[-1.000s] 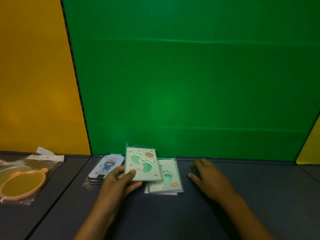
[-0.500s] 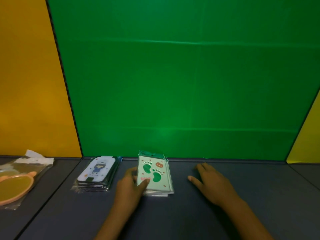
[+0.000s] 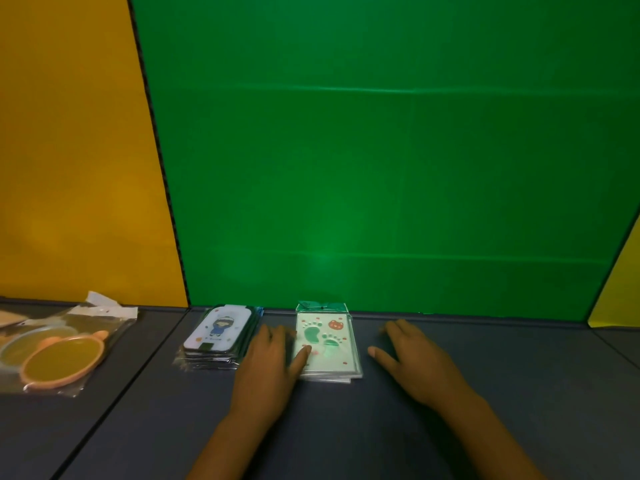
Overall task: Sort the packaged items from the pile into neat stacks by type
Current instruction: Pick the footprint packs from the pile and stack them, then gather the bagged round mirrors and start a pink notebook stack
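No words or numbers could be read. The footprint packet (image 3: 327,344) carried only pictures; the cartoon-figure packet (image 3: 219,329), at its nine o'clock, bore small marks, possibly lettering, too blurred to read.

- Dim overall; tabletop (image 3: 519,393) dark, low contrast.
- 1 soft bright patch on green backdrop (image 3: 325,261), low centre, w/ faint horizontal crease highlights.
- Both hands, left hand (image 3: 266,368) esp., slightly motion-blurred, underexposed.
- Glare on clear plastic bags (image 3: 104,317) at left.
- Wide-angle bend: panel edges lean outward near frame sides.
- Footprint pack (image 3: 325,344) reasonably sharp.
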The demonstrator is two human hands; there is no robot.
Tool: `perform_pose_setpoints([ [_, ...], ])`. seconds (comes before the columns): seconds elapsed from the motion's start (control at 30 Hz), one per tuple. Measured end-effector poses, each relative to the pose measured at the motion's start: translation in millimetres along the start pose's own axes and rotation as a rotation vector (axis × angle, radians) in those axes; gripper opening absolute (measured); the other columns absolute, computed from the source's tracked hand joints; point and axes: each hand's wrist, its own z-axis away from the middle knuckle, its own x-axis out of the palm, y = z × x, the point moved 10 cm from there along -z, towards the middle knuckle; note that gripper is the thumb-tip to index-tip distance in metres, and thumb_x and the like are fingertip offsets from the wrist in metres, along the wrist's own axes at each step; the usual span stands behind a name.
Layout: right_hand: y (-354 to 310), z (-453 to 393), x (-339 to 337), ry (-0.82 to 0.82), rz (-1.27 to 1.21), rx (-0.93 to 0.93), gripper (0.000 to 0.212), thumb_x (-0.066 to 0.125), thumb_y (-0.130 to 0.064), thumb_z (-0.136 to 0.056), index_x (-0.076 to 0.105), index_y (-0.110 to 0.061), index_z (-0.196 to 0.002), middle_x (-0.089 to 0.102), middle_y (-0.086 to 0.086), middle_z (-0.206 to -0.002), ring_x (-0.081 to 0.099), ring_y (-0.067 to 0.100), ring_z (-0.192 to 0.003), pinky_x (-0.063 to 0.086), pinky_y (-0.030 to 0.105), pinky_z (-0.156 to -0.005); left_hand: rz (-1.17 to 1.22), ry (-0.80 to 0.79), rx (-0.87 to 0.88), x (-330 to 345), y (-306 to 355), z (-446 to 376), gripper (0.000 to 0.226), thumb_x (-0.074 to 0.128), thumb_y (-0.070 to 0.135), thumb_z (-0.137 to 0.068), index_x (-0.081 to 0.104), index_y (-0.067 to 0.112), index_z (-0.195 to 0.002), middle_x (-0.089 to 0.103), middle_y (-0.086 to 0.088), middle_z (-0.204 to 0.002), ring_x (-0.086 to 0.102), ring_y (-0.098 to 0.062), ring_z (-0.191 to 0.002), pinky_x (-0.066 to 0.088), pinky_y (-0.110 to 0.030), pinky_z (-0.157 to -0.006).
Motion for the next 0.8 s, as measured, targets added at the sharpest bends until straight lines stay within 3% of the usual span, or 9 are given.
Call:
perform_pose_setpoints([
  [0.17,-42.0,3.0,-7.6,0.039,0.011,-0.070,0.055,0.039,-0.059,-0.094,0.039,-0.024,-0.137,0.045,-0.004,-0.135,0.046,0.014,-0.122,0.045,0.030,-0.095,-0.131,0.048,0.133,-48.5,-9.4,9.7,0.038,0.048,0.051,-0.091,0.052,0.027,-0.120,0.053,0.004,-0.120,0.050,-0.013,-0.108,0.047,-0.028,-0.087],
  [0.37,-122.0,8.6,-8.5,0.081,0.020,-0.148,0.051,0.039,-0.059,-0.093,0.041,-0.028,-0.133,0.045,-0.007,-0.135,0.047,0.014,-0.121,0.045,0.033,-0.095,-0.264,0.084,0.109,-106.8,-59.4,37.3,0.041,0.046,0.052,-0.091,0.048,0.029,-0.125,0.053,0.005,-0.122,0.051,-0.014,-0.110,0.045,-0.027,-0.087],
  [0.67,-270.9,24.1,23.8,0.017,0.025,-0.303,0.054,0.037,-0.061,-0.094,0.038,-0.026,-0.135,0.045,-0.002,-0.136,0.047,0.017,-0.120,0.045,0.033,-0.095,-0.334,0.139,-0.045,-206.3,-179.2,102.6,0.040,0.049,0.052,-0.089,0.053,0.027,-0.121,0.056,0.003,-0.116,0.054,-0.019,-0.106,0.049,-0.033,-0.081],
  [0.8,-336.5,31.3,37.5,0.017,-0.004,-0.372,0.050,0.037,-0.062,-0.093,0.042,-0.027,-0.128,0.048,-0.001,-0.132,0.051,0.018,-0.113,0.049,0.035,-0.089,-0.356,0.139,-0.120,-246.0,-229.9,135.8,0.043,0.048,0.053,-0.089,0.050,0.027,-0.123,0.054,0.003,-0.121,0.052,-0.018,-0.111,0.047,-0.033,-0.087],
])
